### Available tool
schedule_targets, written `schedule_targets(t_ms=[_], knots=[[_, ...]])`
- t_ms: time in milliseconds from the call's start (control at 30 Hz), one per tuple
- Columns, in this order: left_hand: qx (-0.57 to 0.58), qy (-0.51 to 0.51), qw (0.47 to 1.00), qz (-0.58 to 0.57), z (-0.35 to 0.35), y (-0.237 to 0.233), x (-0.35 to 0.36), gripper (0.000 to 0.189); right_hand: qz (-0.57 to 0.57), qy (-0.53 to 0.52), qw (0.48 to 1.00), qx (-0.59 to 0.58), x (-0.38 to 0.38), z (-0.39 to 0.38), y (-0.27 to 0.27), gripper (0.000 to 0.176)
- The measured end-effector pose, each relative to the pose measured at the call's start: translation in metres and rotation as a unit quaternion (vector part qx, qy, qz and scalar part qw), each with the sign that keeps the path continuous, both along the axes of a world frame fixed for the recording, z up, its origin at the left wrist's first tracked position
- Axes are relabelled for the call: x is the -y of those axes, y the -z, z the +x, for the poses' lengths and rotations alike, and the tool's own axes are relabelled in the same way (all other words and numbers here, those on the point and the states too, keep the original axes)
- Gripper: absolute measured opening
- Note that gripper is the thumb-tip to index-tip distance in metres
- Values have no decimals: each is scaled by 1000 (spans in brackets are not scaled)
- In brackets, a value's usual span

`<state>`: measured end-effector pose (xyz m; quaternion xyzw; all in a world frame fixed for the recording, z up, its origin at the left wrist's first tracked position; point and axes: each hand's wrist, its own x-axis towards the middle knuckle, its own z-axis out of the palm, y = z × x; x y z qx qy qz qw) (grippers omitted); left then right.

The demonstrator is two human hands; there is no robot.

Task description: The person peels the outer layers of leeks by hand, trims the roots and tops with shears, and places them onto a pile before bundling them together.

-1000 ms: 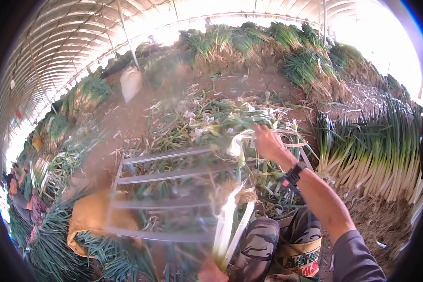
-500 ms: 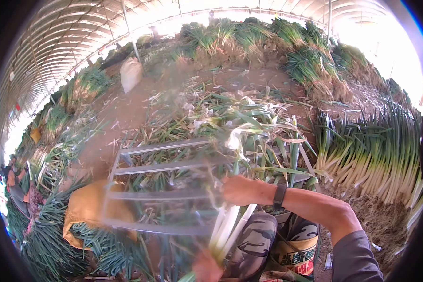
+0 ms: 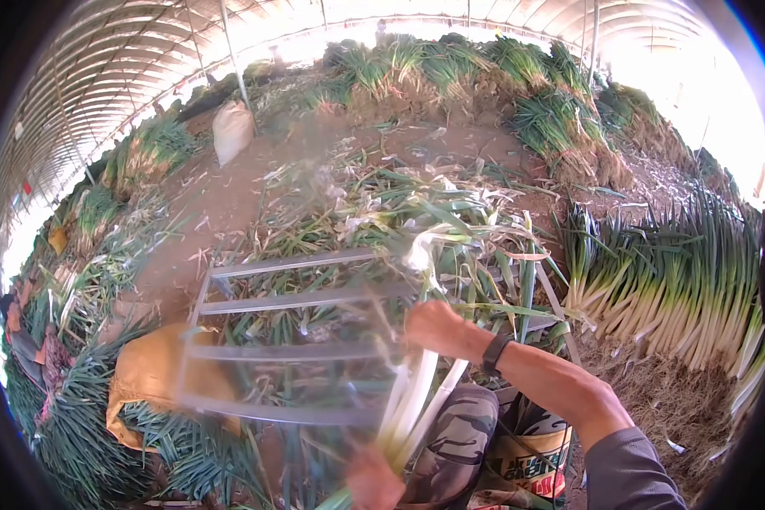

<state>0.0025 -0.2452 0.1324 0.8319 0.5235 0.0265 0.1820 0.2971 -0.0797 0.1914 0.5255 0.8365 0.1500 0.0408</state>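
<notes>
White, smooth and waxy, the stalks point(image 3: 412, 399) slant up from six o'clock in our view toward the centre, a few long cylinders pressed side by side. Our left hand point(image 3: 370, 483), blurred at six o'clock, is wrapped shut round their lower end. Our right hand point(image 3: 433, 327) sits on their upper end just right of centre, knuckles toward us, fingers curled closed over the tips. A black strap point(image 3: 495, 353) bands its wrist.

At nine o'clock from that hand lies a grey metal frame point(image 3: 289, 302), its flat bars spaced like ladder rungs and softened by blur. A mustard woven sack point(image 3: 149, 374) slumps, creased, at eight o'clock under the frame's corner. At twelve o'clock from the right hand we see limp green leaves point(image 3: 416, 212) and papery skins in a tangled heap on brown, crumbly soil point(image 3: 229, 204). At three o'clock a tidy row point(image 3: 671, 289) of onions lies flat, pale shafts fanning into dark tops. Mottled camouflage trousers point(image 3: 467, 433) fill five o'clock, just beside the stalks. A rounded white bag point(image 3: 232, 129) stands at eleven o'clock, well apart.
</notes>
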Motion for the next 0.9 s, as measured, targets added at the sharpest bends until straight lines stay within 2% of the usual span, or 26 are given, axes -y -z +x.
schedule_targets(t_ms=[67,100,200,300,400,433,467,500,567,667,767,800,867,900], knots=[[10,-1,999,41,-4,3,7,83,17,51,998,-20,-11,26,-7,11],[14,-1,998,62,-7,3,9,85,43,110,993,-13,-11,40,-17,10],[66,-34,997,-8,-14,-21,14,92,97,254,961,53,-18,84,-52,13],[39,-42,998,12,-16,-11,14,99,192,257,946,-42,-27,118,-63,26],[29,-52,998,-29,-13,-27,6,88,49,268,947,-171,-20,106,-75,16],[23,-59,997,-37,-12,-26,4,84,26,162,970,-179,-23,117,-42,17],[17,-65,997,-46,-12,-21,1,80,74,25,974,-211,-9,101,-35,14],[11,-72,996,-55,-12,-15,-1,76,-48,77,955,-281,15,66,-62,13],[25,-51,998,6,-17,6,0,69,-128,70,948,-283,23,48,-31,15],[22,-49,998,43,-16,15,0,66,-158,85,928,-328,48,14,-30,20],[19,-51,993,109,-7,3,2,61,-228,209,884,-351,46,0,-33,24],[20,-49,989,141,-5,-1,2,59,-197,179,888,-375,48,0,-28,26],[18,-33,995,95,-12,13,4,65,-133,121,890,-420,49,8,-7,32],[17,-24,997,72,-15,16,4,68,-143,116,868,-462,47,14,5,30]])
